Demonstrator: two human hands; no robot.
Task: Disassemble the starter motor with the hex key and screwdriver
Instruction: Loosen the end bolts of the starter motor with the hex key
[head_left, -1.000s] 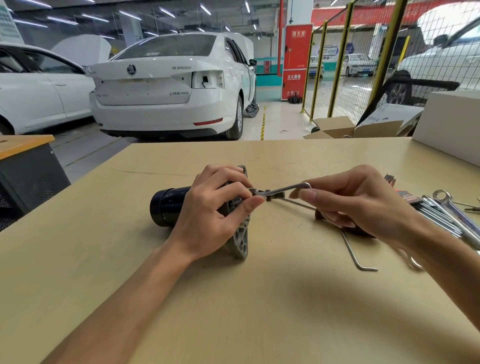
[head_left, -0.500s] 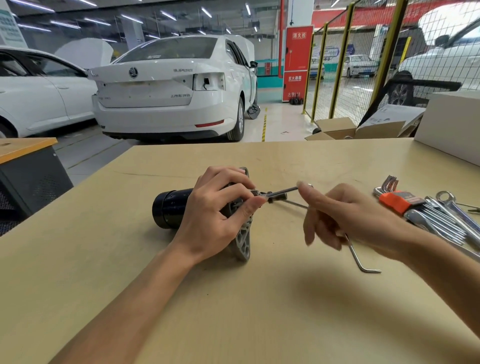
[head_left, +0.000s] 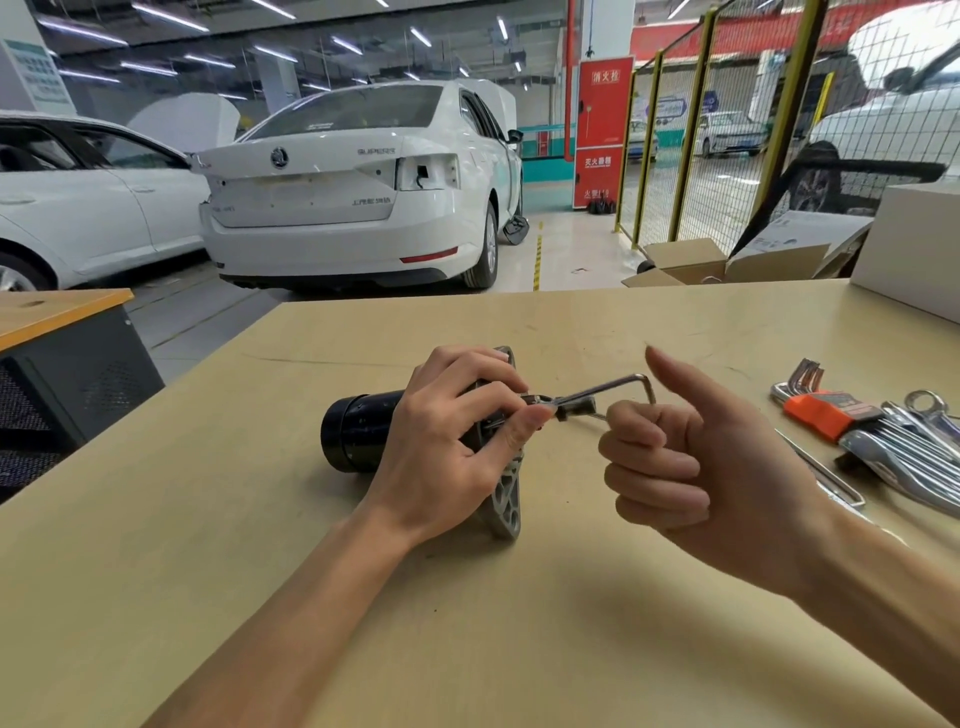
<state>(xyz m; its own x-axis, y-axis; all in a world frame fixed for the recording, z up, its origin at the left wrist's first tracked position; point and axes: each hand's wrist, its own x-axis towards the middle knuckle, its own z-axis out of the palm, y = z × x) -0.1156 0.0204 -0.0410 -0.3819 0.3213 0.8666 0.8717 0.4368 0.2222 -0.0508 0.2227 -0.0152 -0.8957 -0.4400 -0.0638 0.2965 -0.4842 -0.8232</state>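
Centrally placed on the table (head_left: 218, 519), well clear of every edge: starter motor (head_left: 358, 434) (black barrel, grey flange) gripped by left hand (head_left: 447, 447); hex key (head_left: 608, 392) seated, right hand (head_left: 696, 467) curled round its short arm, thumb raised.

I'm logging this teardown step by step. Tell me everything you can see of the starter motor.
The starter motor lies on its side on the table, its glossy black cylindrical body pointing left. At its right end is a grey cast-metal flange with ribbed openings, standing on edge on the tabletop. The left hand grips it around the flange end, hiding the middle. A bent steel hex key reaches its right end, with the right hand at the key's handle.
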